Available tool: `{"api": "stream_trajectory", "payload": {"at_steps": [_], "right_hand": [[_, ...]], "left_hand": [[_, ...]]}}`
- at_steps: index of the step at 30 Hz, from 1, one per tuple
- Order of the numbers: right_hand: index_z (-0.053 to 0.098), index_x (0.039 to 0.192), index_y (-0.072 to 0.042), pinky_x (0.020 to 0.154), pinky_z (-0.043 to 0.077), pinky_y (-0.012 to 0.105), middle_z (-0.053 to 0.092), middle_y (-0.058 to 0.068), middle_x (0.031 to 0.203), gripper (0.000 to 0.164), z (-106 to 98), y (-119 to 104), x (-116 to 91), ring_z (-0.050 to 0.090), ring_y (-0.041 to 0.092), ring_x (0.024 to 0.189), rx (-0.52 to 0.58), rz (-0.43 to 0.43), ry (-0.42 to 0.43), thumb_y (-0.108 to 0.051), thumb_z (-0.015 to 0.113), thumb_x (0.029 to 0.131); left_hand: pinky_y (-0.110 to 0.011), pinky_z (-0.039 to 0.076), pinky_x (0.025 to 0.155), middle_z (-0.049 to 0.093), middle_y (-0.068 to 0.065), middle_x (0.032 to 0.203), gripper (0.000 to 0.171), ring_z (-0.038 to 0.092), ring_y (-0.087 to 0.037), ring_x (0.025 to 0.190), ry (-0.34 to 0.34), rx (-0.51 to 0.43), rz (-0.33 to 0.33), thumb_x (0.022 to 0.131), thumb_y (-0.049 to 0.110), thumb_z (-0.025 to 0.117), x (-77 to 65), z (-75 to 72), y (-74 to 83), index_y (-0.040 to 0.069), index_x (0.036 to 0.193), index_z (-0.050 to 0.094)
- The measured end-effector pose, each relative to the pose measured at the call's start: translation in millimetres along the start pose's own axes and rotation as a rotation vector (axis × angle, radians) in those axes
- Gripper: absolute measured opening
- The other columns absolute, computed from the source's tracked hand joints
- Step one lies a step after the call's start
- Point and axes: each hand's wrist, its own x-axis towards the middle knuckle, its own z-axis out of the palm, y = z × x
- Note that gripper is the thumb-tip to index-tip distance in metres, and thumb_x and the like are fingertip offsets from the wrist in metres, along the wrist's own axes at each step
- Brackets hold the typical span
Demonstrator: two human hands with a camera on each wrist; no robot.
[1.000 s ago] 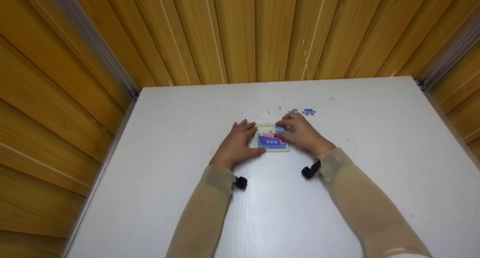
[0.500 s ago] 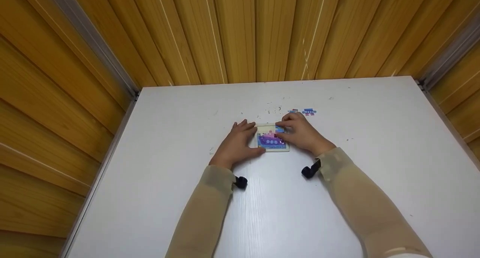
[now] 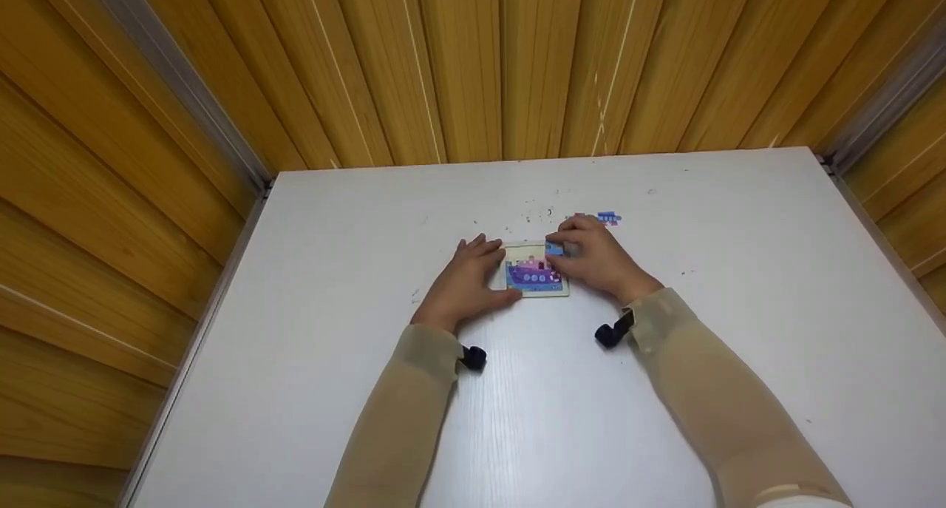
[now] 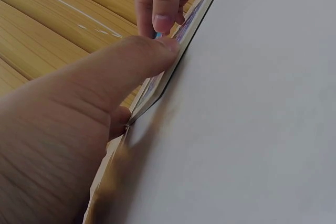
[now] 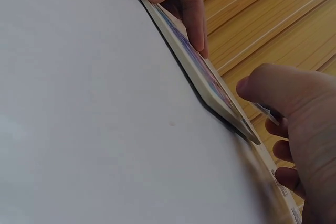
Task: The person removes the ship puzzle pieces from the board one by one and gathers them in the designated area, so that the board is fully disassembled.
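A small jigsaw puzzle board (image 3: pixel 545 293) with a pale rim lies on the white table, showing a purple and pink ship picture with a bare strip at its upper left. My left hand (image 3: pixel 469 282) holds the board by its left side, thumb at the near corner and fingers at the far one. Over the board's far right corner, my right hand (image 3: pixel 597 260) pinches a blue puzzle piece (image 3: pixel 553 248) between thumb and finger. In the right wrist view this piece (image 5: pixel 266 112) is seen edge-on, above the board (image 5: pixel 210 94), mostly hidden by the fingers.
Just beyond my right hand lie a blue puzzle piece (image 3: pixel 609 217) and a partly hidden pink one (image 3: pixel 580 215). Small dark marks dot the white table (image 3: pixel 355 271). A yellow wood-plank wall (image 3: pixel 462 72) rises behind the table's far edge.
The right hand has shifted slightly away from me and right, and the pinched blue piece has come up with it. The left hand stays on the board. The head view has shifted slightly.
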Motion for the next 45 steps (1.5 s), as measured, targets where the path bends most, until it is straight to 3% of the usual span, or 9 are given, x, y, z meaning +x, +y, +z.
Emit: {"api": "stream_trajectory", "payload": {"at_steps": [5,10,18,22,31,37,45], "right_hand": [[0.082,0.135,-0.005,0.126,0.048,0.058,0.069,0.014,0.139,0.037,-4,4,-1,0.059,0.035,0.138,0.042,0.006,0.049,-0.021,0.086,0.101],[0.082,0.122,-0.005,0.117,0.054,0.053,0.072,0.014,0.138,0.024,-10,11,-1,0.062,0.034,0.137,0.075,0.004,0.137,-0.016,0.087,0.101],[0.076,0.11,-0.002,0.106,0.05,0.032,0.074,0.016,0.131,0.02,-29,27,-2,0.061,0.025,0.122,0.112,0.077,0.271,-0.015,0.088,0.1],[0.077,0.11,0.0,0.102,0.048,0.023,0.075,0.018,0.131,0.021,-39,34,-4,0.061,0.024,0.124,0.089,0.108,0.321,-0.015,0.087,0.099],[0.08,0.123,-0.007,0.115,0.049,0.048,0.074,0.015,0.139,0.026,-63,52,-13,0.059,0.032,0.134,0.063,0.219,0.351,-0.022,0.085,0.102],[0.081,0.126,-0.005,0.126,0.045,0.055,0.075,0.018,0.143,0.027,-73,62,-18,0.059,0.034,0.139,0.058,0.236,0.376,-0.016,0.083,0.102],[0.081,0.13,-0.005,0.135,0.039,0.061,0.071,0.02,0.149,0.032,-77,66,-19,0.053,0.037,0.149,0.016,0.277,0.355,-0.02,0.083,0.102]], "left_hand": [[-0.041,0.007,0.149,0.045,0.003,0.182,0.091,0.022,-0.021,0.179,-0.001,-0.01,0.0,0.094,0.059,0.085,-0.3,-0.4,-0.4,0.013,0.168,0.056],[-0.04,0.007,0.148,0.044,0.005,0.183,0.091,0.02,-0.02,0.179,-0.002,-0.026,-0.016,0.094,0.059,0.085,-1.1,0.5,-0.2,0.015,0.168,0.056],[-0.041,0.01,0.148,0.041,0.009,0.184,0.092,0.017,-0.018,0.18,-0.006,-0.05,-0.051,0.093,0.059,0.086,-2.3,0.9,0.6,0.017,0.169,0.055],[-0.041,0.01,0.148,0.044,0.006,0.183,0.091,0.019,-0.02,0.179,-0.003,-0.034,-0.034,0.093,0.057,0.086,-1.7,1.1,0.0,0.015,0.168,0.056],[-0.039,0.009,0.148,0.045,0.004,0.182,0.09,0.02,-0.02,0.179,-0.002,-0.024,-0.02,0.093,0.056,0.086,-0.9,0.5,-0.7,0.013,0.167,0.057],[-0.04,0.009,0.148,0.043,0.005,0.183,0.091,0.02,-0.019,0.179,-0.005,-0.026,-0.028,0.094,0.058,0.086,-1.2,0.8,-0.5,0.014,0.168,0.056],[-0.04,0.009,0.148,0.043,0.006,0.183,0.091,0.02,-0.019,0.179,-0.005,-0.02,-0.028,0.094,0.058,0.085,-0.2,0.7,-1.6,0.015,0.168,0.055]]}}
